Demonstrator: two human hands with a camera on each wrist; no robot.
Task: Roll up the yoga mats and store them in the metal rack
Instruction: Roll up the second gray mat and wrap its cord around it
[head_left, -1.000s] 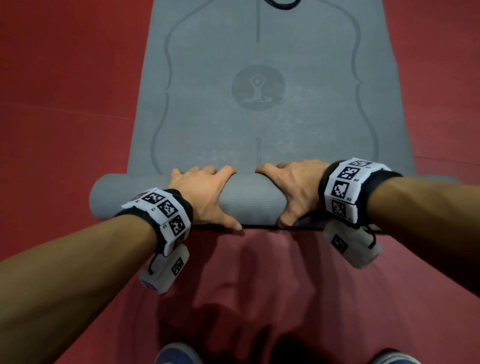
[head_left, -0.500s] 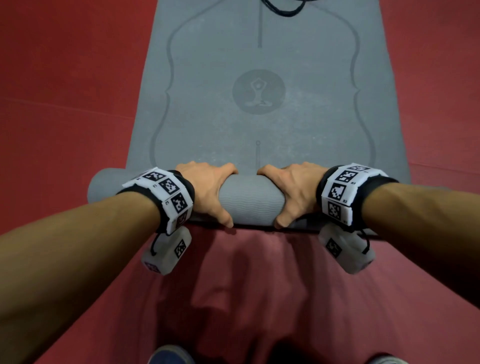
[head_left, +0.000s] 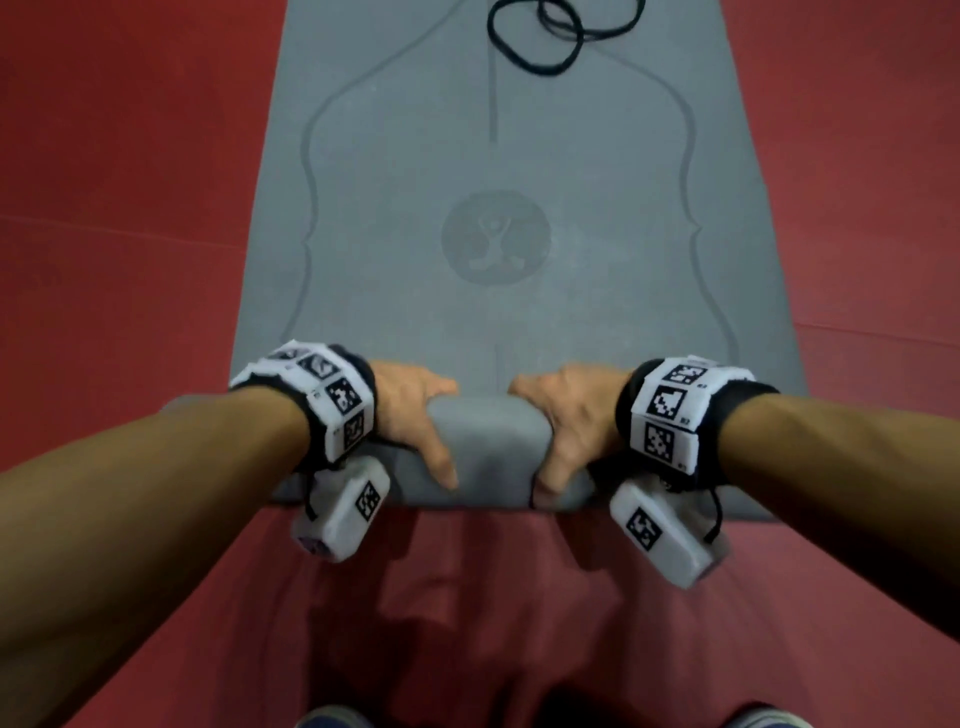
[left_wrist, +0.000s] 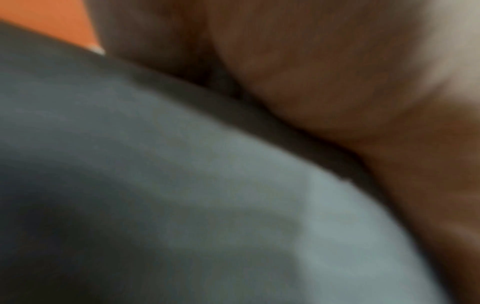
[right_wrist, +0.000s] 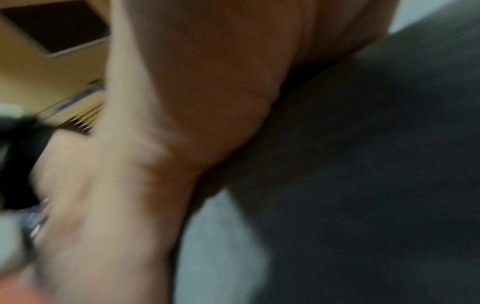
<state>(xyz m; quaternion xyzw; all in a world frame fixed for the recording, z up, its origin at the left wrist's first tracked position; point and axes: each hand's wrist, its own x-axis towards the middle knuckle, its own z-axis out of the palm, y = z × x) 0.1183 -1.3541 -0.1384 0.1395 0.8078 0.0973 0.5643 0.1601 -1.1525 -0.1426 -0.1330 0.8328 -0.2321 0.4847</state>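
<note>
The grey yoga mat (head_left: 498, 171) lies on the red floor (head_left: 114, 208), its near end rolled; the roll (head_left: 488, 452) sits farther along the mat than before. The left hand (head_left: 410, 415) and right hand (head_left: 576, 421) grip the roll, thumbs on the near side, fingers over the top. A black cord (head_left: 550, 36) has come into view at the far end.

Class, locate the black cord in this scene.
In the head view, the black cord lies looped on the far end of the grey yoga mat, beyond the round yoga-figure logo.
</note>
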